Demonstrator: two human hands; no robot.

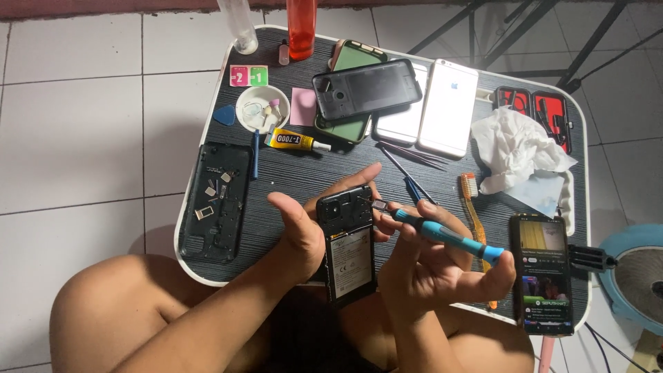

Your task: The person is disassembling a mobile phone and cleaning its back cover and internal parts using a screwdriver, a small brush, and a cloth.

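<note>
Over table (414, 176): left hand (304, 224) grips opened phone (349, 242), right hand (428, 266) grips screwdriver (442, 235).

Likely a home phone-repair corner, low table (276, 173) on white tiled floor (76, 124), opened phones (366, 90), glue tube (298, 141)

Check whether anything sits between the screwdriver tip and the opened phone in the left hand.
Nothing visible does. The right hand holds the blue screwdriver with its tip right at the upper edge of the opened phone, which the left hand cradles above the table. The tweezers lie farther back.
</note>
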